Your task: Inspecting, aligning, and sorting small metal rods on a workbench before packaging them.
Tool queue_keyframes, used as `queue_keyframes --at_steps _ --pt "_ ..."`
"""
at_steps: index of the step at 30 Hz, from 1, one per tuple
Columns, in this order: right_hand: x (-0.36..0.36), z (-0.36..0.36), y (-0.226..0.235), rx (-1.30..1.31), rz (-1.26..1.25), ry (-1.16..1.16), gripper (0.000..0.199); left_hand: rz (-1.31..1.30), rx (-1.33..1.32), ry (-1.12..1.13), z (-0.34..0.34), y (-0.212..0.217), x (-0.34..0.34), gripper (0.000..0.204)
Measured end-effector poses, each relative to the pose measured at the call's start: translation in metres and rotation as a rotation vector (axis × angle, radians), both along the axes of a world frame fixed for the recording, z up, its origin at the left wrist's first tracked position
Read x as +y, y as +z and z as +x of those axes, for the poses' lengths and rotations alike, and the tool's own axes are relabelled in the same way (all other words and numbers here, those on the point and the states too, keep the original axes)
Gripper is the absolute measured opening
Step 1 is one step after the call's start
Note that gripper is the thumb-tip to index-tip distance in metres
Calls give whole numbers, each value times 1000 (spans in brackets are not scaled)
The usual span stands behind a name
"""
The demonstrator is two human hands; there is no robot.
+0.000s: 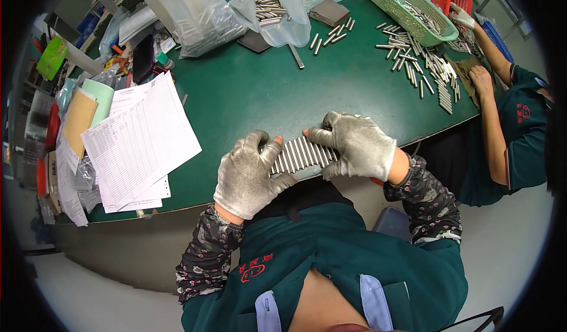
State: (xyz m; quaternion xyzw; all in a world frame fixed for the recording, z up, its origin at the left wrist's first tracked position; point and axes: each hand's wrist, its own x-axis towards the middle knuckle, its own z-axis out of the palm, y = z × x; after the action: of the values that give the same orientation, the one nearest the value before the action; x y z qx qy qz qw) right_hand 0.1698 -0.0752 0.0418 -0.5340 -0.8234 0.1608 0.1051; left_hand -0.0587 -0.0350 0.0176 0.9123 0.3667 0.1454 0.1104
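Rods: we see a row of metal rods (302,153) lying side by side on the green table (248,90), at its near edge, between our two gloved hands.
Rod axis: each rod runs roughly away from us; the row itself runs left to right, rising slightly toward the right.
Left hand (248,175): half curled at the row's left end, fingers spread over the first rods, thumb below them; it presses rather than grips.
Right hand (354,145): half curled over the right end, fingertips on top of the rods.
Key relation: the row lies directly between the hands, both touching it, neither nearer.
Surroundings: paper sheets (139,140) lie to the left; a plastic bag of rods (273,10) sits far across; loose rods (422,66) and a green basket (407,7) lie before a co-worker's hand (481,79) on the right.
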Motion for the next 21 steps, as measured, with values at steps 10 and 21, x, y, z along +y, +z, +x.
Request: queue_keyframes --at_steps 10,21 --pt "42 29 0 53 228 -121 57 -64 -37 28 -6 -4 -1 68" --pt "120 37 -17 -125 120 -433 29 -34 -105 -15 -7 -6 1 58"
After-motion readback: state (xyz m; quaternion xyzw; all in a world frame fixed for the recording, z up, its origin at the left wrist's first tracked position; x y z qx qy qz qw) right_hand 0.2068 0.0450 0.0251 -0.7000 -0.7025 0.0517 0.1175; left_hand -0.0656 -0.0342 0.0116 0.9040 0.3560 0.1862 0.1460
